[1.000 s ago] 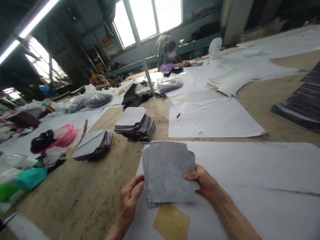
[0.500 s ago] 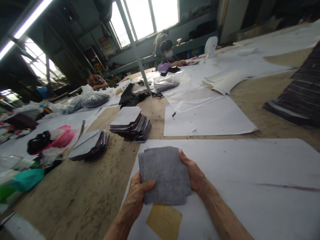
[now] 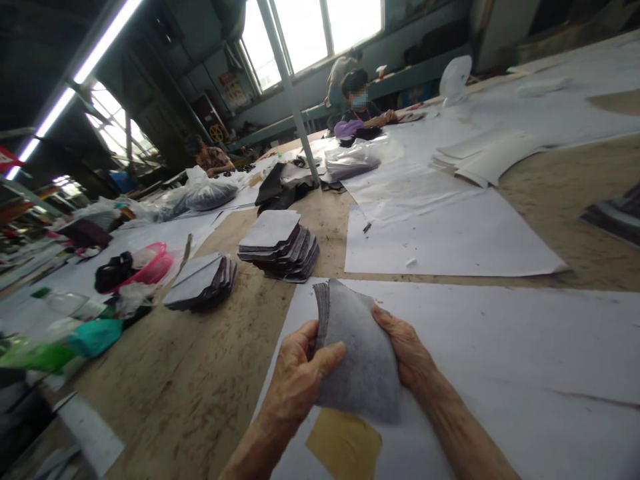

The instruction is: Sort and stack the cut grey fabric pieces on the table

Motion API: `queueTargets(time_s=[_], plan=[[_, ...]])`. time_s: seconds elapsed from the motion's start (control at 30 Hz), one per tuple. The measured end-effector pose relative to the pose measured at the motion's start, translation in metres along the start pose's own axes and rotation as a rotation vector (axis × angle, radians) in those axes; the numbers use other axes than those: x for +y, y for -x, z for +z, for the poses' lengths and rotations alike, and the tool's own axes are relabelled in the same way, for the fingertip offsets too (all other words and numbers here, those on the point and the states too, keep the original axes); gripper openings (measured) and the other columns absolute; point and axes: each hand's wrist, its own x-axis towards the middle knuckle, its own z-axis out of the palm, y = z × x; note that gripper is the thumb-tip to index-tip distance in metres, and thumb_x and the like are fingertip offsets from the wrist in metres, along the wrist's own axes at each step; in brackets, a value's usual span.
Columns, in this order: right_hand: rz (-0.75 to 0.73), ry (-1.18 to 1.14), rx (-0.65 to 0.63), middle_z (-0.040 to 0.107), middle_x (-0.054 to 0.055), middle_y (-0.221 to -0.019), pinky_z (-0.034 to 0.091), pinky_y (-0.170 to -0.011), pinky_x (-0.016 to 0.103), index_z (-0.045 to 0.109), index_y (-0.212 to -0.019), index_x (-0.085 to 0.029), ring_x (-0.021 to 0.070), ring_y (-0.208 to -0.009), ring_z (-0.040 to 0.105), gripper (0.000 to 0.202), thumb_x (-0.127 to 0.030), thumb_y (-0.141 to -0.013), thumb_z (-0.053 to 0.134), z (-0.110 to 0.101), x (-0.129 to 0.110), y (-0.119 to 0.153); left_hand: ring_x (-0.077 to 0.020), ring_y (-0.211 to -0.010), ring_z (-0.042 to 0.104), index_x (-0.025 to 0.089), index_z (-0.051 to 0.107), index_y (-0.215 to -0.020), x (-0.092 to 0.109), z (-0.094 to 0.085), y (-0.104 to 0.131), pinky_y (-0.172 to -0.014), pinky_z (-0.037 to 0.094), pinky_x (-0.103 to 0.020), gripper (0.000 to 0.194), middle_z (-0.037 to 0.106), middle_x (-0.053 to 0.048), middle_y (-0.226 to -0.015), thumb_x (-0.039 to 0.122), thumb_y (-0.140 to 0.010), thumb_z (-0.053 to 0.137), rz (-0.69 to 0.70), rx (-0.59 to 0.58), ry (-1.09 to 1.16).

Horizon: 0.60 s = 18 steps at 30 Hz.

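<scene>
A bundle of grey fabric pieces is between both hands, over the white paper on the table. My left hand grips its left side, thumb on top, where several layered edges show. On the right edge, my right hand is closed, with its fingers partly hidden behind the bundle. The bundle bends slightly. Below it a tan patch lies on the white paper. Beyond stand two piles of similar pieces, a taller one and a lower one to its left.
A pink basin with a black bag, a teal bag and a plastic bottle lie at left. A metal pole rises from the table. A masked person sits beyond. Dark fabric lies at the right edge.
The view has swung left, so the table items appear further right. The bundle has turned and bent, showing more layered edges at its left side. Both hands keep hold of it.
</scene>
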Motion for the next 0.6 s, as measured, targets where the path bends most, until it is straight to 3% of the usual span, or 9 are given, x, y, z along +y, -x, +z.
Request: queueTargets(time_s=[0.13, 0.33, 0.47, 0.6], plan=[[0.022, 0.005, -0.014, 0.068, 0.009, -0.077, 0.056, -0.06, 0.036, 0.064, -0.093, -0.012, 0.0252, -0.062, 0.064, 0.042, -0.042, -0.067, 0.079, 0.001, -0.003, 0.001, -0.0099, -0.061, 0.056, 0.014, 0.066, -0.098, 0.004, 0.002, 0.007, -0.053, 0.046, -0.017, 0.037, 0.066, -0.005, -0.075, 0.041, -0.072, 0.068, -0.035, -0.033, 0.078], [0.092, 0.017, -0.025, 0.066, 0.013, -0.07, 0.054, -0.052, 0.034, 0.065, -0.085, -0.009, 0.0234, -0.052, 0.061, 0.034, -0.043, -0.081, 0.065, 0.004, -0.006, 0.004, -0.0178, -0.073, 0.061, 0.011, 0.065, -0.101, 0.006, 0.009, 0.008, -0.051, 0.05, -0.022, 0.037, 0.066, -0.011, -0.089, 0.035, -0.073, 0.068, -0.038, -0.079, 0.089], [0.13, 0.0, -0.016, 0.066, 0.015, -0.072, 0.054, -0.055, 0.034, 0.065, -0.085, -0.006, 0.0227, -0.056, 0.062, 0.04, -0.039, -0.095, 0.045, 0.009, -0.009, 0.007, -0.0194, -0.074, 0.062, 0.011, 0.065, -0.097, 0.003, 0.014, 0.008, -0.054, 0.053, -0.025, 0.036, 0.066, -0.011, -0.088, 0.035, -0.07, 0.07, -0.025, -0.083, 0.098], [0.126, -0.022, 0.014, 0.066, 0.014, -0.069, 0.054, -0.054, 0.031, 0.065, -0.08, -0.006, 0.0207, -0.055, 0.062, 0.046, -0.034, -0.099, 0.035, 0.015, -0.011, 0.009, -0.0185, -0.072, 0.062, 0.011, 0.065, -0.092, 0.004, 0.02, 0.009, -0.054, 0.052, -0.023, 0.032, 0.066, -0.01, -0.087, 0.034, -0.07, 0.07, -0.025, -0.068, 0.098]])
